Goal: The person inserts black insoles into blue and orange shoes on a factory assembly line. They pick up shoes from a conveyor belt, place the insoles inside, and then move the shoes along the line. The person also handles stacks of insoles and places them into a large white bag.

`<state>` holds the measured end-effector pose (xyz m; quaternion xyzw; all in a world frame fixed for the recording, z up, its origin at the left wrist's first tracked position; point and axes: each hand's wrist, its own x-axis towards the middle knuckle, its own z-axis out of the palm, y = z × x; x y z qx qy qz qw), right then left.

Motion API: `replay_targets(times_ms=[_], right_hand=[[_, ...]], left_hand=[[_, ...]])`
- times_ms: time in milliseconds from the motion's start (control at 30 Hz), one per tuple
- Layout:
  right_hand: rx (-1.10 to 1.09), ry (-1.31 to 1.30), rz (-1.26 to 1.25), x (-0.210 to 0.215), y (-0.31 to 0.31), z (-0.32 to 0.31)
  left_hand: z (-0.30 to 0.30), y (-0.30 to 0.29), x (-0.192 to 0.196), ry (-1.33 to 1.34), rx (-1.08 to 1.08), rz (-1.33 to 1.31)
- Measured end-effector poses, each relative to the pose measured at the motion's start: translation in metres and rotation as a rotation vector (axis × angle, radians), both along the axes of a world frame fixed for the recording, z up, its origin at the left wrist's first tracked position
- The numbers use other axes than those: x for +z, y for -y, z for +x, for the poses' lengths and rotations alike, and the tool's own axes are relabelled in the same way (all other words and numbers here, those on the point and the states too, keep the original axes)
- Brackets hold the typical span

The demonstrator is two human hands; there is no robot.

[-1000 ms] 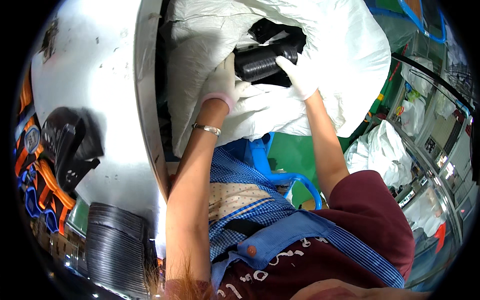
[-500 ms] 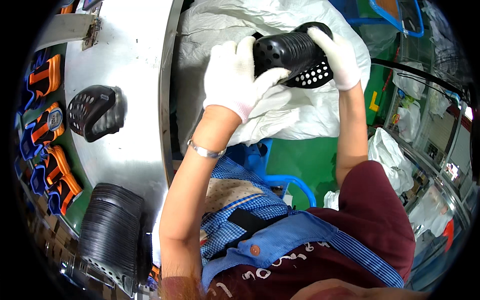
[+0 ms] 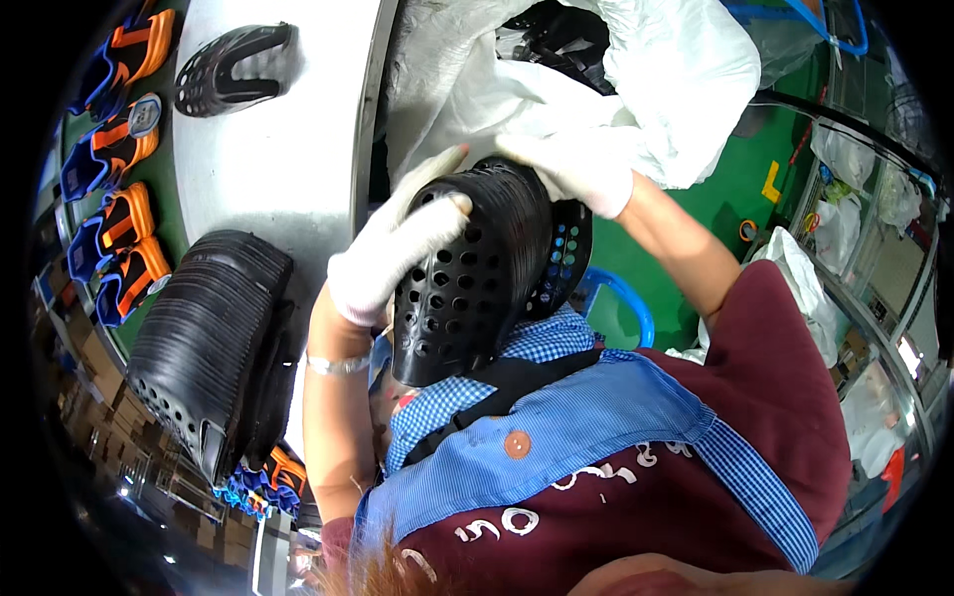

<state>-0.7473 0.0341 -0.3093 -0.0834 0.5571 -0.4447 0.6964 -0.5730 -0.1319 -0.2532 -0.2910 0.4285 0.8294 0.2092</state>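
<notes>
A stack of nested black plastic shoe shapers (image 3: pixel 447 288), curved and full of round holes, is held close in front of my apron. My left hand (image 3: pixel 397 243), in a white knit glove, grips its left side, with fingers lying over the top. At its far end my gloved right hand (image 3: pixel 576 169) presses against the stack; some of its fingers are hidden behind. Beyond my hands a white sack (image 3: pixel 686 89) gapes, showing more black pieces (image 3: pixel 561 45) inside.
On the metal table (image 3: pixel 283 164) to the left lie a single black shaper (image 3: pixel 234 70) and a thick nested stack (image 3: pixel 214 338). Orange, black and blue shoes (image 3: pixel 124 144) stand in a row past its edge. A blue stool (image 3: pixel 626 298) is under the work area.
Both hands have brought the black shapers from above the sack toward my body, turning them so the holed ends point at me. The sack's opening now shows.
</notes>
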Motion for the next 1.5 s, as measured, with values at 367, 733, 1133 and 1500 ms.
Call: replay_targets(times_ms=[367, 733, 1133, 1500], right_hand=[[-0.153, -0.362, -0.431, 0.000, -0.023, 0.008], [0.530, -0.160, 0.264, 0.025, -0.130, 0.013], [0.197, -1.439, -0.231, 0.113, -0.060, 0.034], [0.289, -0.971, -0.121, 0.117, -0.049, 0.075]], left_hand=[[0.012, -0.014, 0.007, -0.294, 0.098, 0.168], [0.039, -0.016, -0.001, -0.311, 0.295, -0.078], [0.023, -0.011, -0.029, 0.026, 0.348, 0.100], [0.014, -0.009, -0.032, 0.140, 0.312, 0.127]])
